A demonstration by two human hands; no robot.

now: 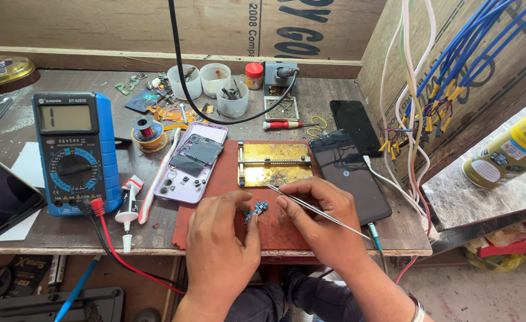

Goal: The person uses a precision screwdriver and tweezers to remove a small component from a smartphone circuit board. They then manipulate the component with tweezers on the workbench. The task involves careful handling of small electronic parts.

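Observation:
My left hand (218, 244) rests on the red mat (215, 179) and pinches a small blue circuit part (256, 209) between thumb and fingers. My right hand (319, 217) holds thin metal tweezers (302, 203), whose tip points up and left toward a brass board holder (274, 163). The tweezers' tail runs back over my right wrist. A purple phone with its back off (190, 161) lies left of the holder, half on the mat.
A blue multimeter (75, 152) with red and black leads sits at left, a glue tube (129, 200) beside it. Two dark phones (349, 173) lie at right, one plugged in. White cups (209, 80), solder spool (147, 129), screwdriver (284, 124), hanging wires (418, 89), spray can (510, 152).

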